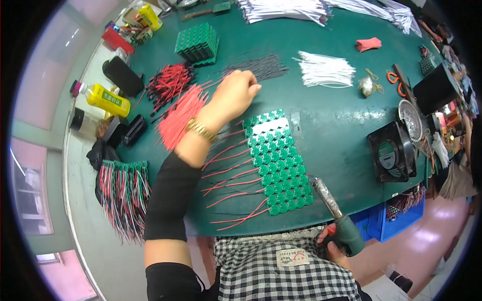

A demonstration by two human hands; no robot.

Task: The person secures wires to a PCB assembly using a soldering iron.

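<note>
My left hand (236, 94) reaches across the table with its fingers curled together, beside a pile of black wires (263, 67) and a bundle of red wires (181, 118). Whatever its fingertips hold, if anything, is hidden. At the table's front edge my right hand (337, 251) is closed round a soldering iron (347, 235), whose metal barrel points up and left. Between the hands lies a panel of round green circuit boards (283, 173). Red and black wires stick out from its left side, and a white strip crosses its upper part.
Stacked green boards (196, 44), red-and-black wires (170, 85) and white wires (327, 69) lie farther back. A black fan (394, 153) stands right, near orange-handled scissors (396, 83). A yellow bottle (108, 99) is at left, above wired boards (124, 193). A blue bin (399, 215) sits below the table.
</note>
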